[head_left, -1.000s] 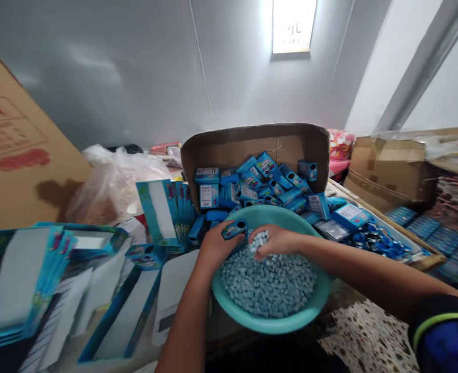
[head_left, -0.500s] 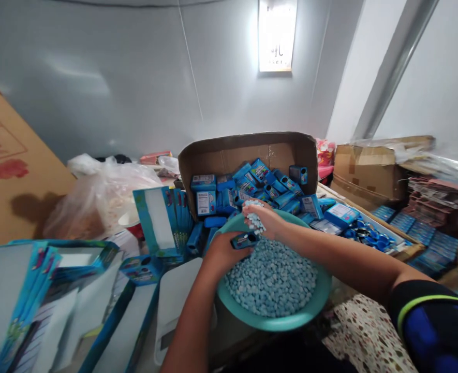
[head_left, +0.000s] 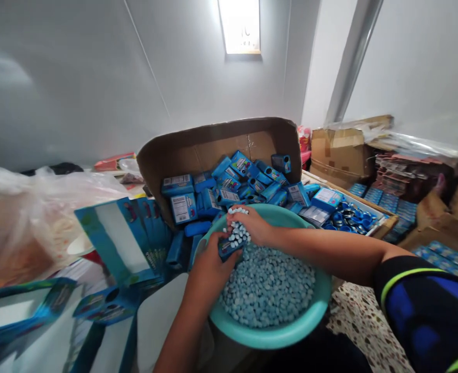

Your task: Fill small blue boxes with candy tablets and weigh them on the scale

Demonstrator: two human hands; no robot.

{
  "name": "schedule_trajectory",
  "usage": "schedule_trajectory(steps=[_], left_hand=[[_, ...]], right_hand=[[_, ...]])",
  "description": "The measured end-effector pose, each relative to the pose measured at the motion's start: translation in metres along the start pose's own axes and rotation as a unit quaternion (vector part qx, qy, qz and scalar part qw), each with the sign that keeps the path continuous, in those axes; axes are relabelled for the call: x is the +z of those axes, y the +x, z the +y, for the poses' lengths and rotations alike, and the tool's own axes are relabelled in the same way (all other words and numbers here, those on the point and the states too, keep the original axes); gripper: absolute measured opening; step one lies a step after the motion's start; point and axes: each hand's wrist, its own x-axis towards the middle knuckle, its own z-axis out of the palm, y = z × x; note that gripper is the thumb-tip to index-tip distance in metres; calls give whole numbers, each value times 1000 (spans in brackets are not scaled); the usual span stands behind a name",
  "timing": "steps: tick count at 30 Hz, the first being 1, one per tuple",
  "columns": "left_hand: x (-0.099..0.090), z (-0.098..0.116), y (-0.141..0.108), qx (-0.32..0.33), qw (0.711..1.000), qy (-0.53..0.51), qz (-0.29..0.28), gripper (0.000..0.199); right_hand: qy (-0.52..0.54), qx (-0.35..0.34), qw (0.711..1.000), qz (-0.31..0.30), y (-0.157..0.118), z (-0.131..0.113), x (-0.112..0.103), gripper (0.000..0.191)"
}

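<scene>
A teal basin (head_left: 324, 305) holds a heap of small pale blue pellets (head_left: 271, 287). Over its far left part, my left hand (head_left: 213, 261) is closed around a small blue box (head_left: 229, 248). My right hand (head_left: 254, 224) cups a handful of the pellets (head_left: 238, 233) right against the top of that box, and some of them lie over its upper end. The pellets hide the box's opening. Behind the basin, a tilted cardboard box (head_left: 174, 147) holds many blue boxes (head_left: 229, 181).
Blue display cartons (head_left: 120, 238) and a white flat device (head_left: 159, 316) stand at the left, near a plastic bag (head_left: 58, 207). To the right are a wooden-edged tray (head_left: 387, 223) of blue caps and brown cartons (head_left: 335, 155).
My right hand has brought its pellets down onto the blue box, which my left hand now holds more tilted. The view has turned slightly to the right.
</scene>
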Motion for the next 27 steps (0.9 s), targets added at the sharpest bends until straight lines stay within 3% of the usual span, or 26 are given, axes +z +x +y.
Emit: schedule_trajectory(steps=[3, 9, 13, 19, 24, 27], left_hand=[[0, -1, -5, 27, 1000, 6, 2, 42], [-3, 2, -9, 167, 984, -15, -68, 39], [-2, 5, -8, 112, 993, 12, -48, 35], [-4, 9, -10, 27, 998, 28, -40, 31], [-3, 5, -10, 119, 991, -49, 26, 12], [-2, 2, -9, 139, 988, -64, 28, 10]], right_hand=[[-14, -3, 1000, -13, -2, 0, -2, 19], [-31, -22, 999, -29, -5, -6, -6, 26], [-32, -13, 998, -45, -7, -10, -6, 32], [-19, -9, 1000, -17, -8, -9, -5, 32], [-38, -27, 998, -33, -9, -9, -7, 30], [-34, -18, 999, -35, -11, -11, -6, 30]])
